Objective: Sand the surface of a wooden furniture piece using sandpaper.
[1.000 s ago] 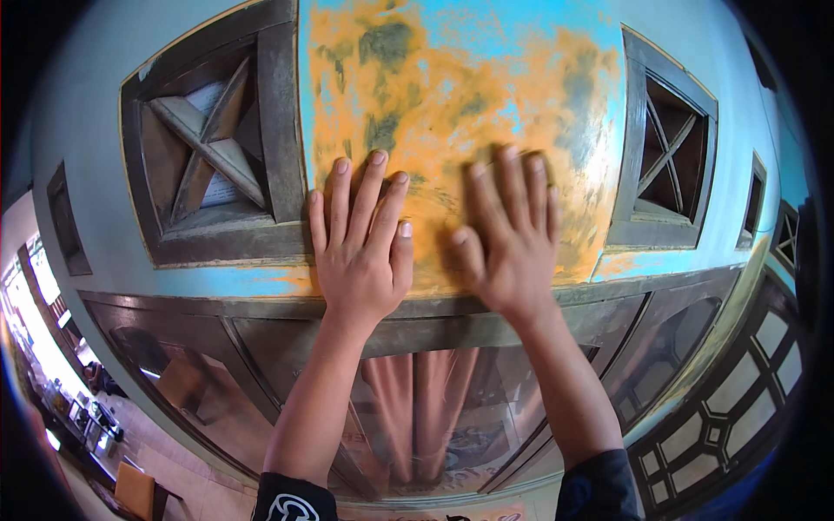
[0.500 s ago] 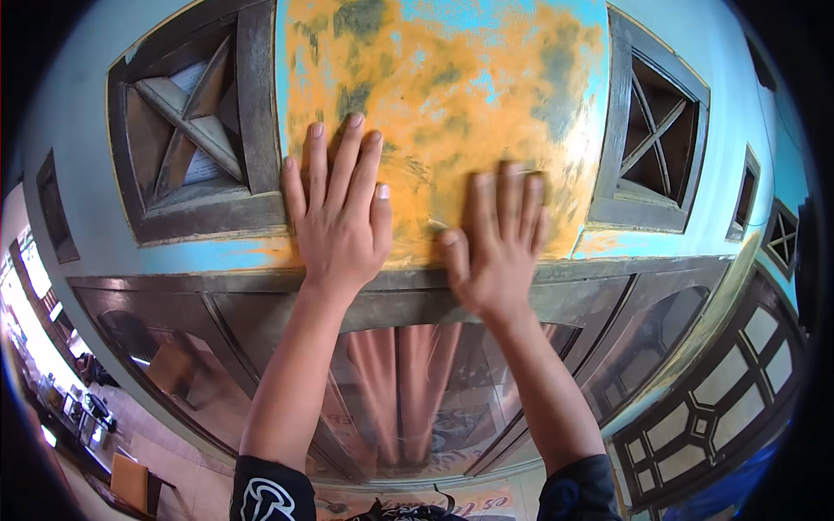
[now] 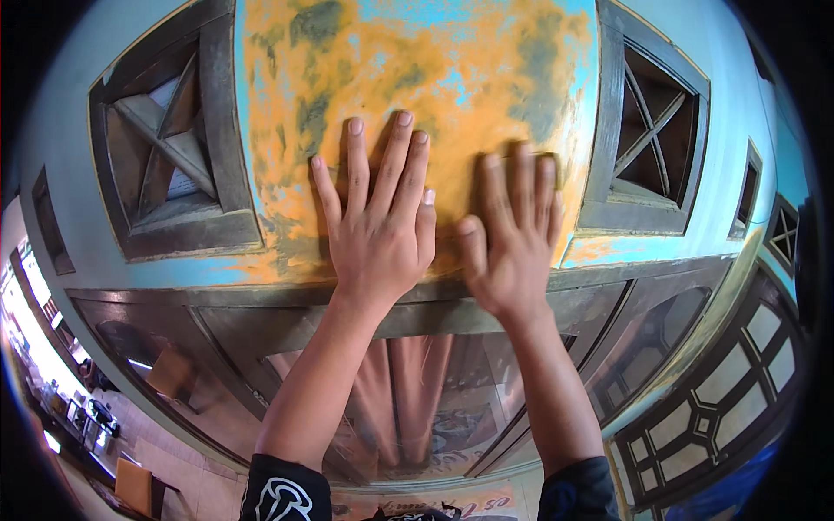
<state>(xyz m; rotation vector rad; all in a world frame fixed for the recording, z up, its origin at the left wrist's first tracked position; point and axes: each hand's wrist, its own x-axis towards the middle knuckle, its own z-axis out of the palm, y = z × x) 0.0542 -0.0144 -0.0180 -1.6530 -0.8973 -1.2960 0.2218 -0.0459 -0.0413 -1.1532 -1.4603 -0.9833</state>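
Note:
A wall panel point(image 3: 417, 65) covered in patchy orange and grey over light blue fills the upper middle. Flat against its lower left part lies my left hand point(image 3: 382, 234), fingers stretched and spread, with nothing in it. To its right, my right hand point(image 3: 512, 260) presses on the same panel, slightly blurred. Beneath its fingers, the edge of a thin flat piece, apparently sandpaper point(image 3: 558, 171), shows beside the fingertips; most of it is hidden.
Dark wooden frames with crossed slats point(image 3: 165, 139) flank the panel, another frame point(image 3: 651, 130) being on the right. Below runs a dark ledge point(image 3: 417, 313) over glass doors with a pink curtain point(image 3: 413, 391). A brown chair point(image 3: 135, 486) stands lower left.
Both hands have shifted right over the panel, the left one more so. The right fingertips are slightly higher. The view has also moved a little.

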